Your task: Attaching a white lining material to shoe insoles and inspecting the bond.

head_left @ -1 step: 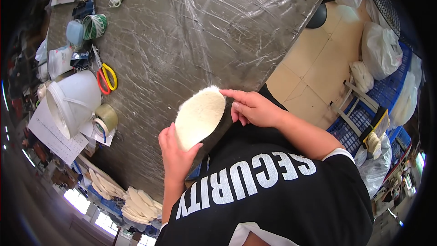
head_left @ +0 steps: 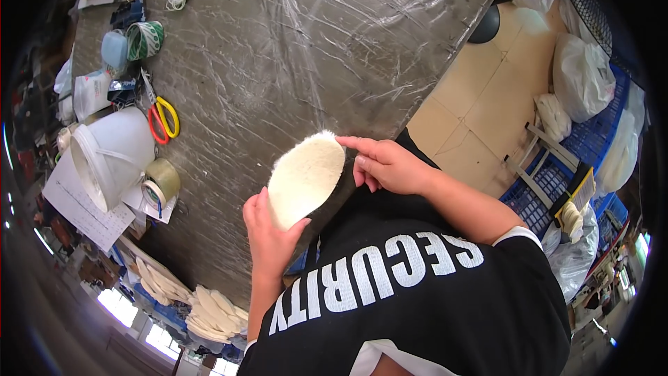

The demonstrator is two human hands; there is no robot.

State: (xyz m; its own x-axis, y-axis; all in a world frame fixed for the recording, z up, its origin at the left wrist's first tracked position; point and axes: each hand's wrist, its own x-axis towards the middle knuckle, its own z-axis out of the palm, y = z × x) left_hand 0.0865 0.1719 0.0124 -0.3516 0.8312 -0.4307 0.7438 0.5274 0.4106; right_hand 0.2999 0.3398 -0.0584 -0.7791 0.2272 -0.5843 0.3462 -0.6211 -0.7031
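Observation:
A cream oval fleece piece (head_left: 306, 179), shaped like an insole with a fluffy far edge, is held tilted above the near edge of the table. My left hand (head_left: 271, 233) grips its lower left end, thumb on the near side and fingers round the far side. At the piece's upper right tip, my right hand (head_left: 390, 166) touches the edge with an outstretched index finger. The other fingers of that hand are curled, and nothing shows in them. The underside of the piece is hidden.
Plastic film covers the dark table (head_left: 362, 49). Along its left lie scissors (head_left: 163, 118), a white bucket (head_left: 115, 157), tape rolls (head_left: 161, 179) and a written sheet (head_left: 83, 202). Similar cream pieces (head_left: 212, 313) are piled at lower left. Blue crates (head_left: 543, 188) and plastic bags stand right.

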